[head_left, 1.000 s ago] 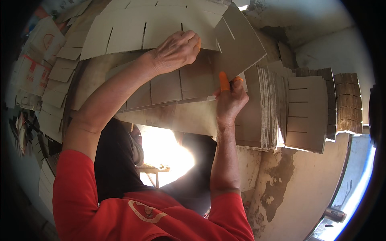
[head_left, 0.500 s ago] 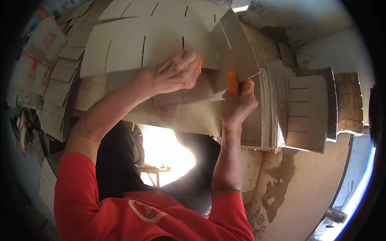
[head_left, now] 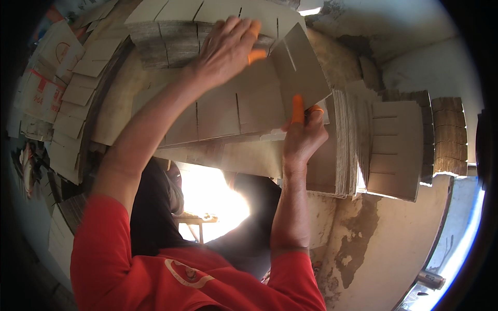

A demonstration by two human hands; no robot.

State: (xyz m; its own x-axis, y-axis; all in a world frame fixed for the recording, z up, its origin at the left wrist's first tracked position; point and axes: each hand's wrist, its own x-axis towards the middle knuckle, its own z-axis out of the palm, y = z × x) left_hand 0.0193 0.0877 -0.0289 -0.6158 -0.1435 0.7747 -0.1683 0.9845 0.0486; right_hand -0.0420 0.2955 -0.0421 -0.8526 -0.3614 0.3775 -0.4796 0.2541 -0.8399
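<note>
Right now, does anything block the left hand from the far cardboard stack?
Nothing visible does: the left hand overlaps the far stack in view, though contact is unclear. The raised card at the right hand stands to the right.

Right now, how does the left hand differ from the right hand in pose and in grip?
The left hand is higher in the picture, at the slotted cardboard stack; the right hand is lower. The left hand is outstretched, with nothing visibly held; the right hand grips a tilted cardboard piece. Both wear orange finger covers.
</note>
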